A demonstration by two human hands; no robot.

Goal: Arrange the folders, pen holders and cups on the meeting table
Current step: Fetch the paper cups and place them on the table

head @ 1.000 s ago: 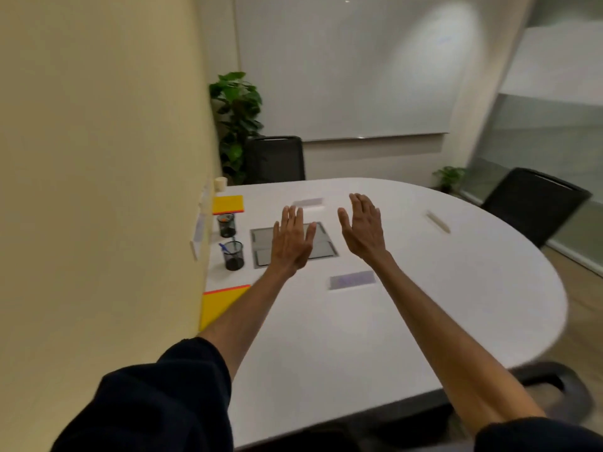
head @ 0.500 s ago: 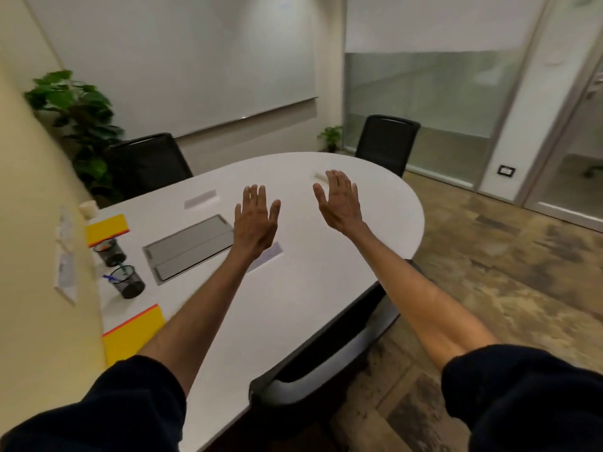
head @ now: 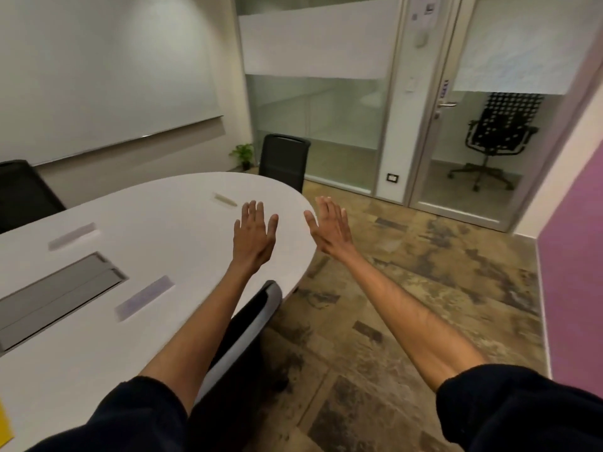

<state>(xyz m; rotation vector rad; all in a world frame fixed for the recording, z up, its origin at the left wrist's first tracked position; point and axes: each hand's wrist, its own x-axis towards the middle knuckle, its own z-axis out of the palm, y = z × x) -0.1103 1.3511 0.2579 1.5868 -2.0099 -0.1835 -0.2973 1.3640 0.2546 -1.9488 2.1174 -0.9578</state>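
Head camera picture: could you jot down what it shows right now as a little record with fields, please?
Setting: meeting room with a white oval table
Left hand: open, fingers spread, held over the table, holding nothing
Right hand: open, holding nothing, beyond the table edge, over the floor
On table: grey inset panel; three pale strips lying flat
Yellow folder: only a corner shows at the left edge
Pen holders, cups: not in view
Chairs: black chair at the far end; office chair behind the glass door

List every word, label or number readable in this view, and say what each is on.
None can be read.
Papers on the glass partition: too small.
Sign beside the door handle: blurred.
Strips on the meeting table: blurred, no text legible.
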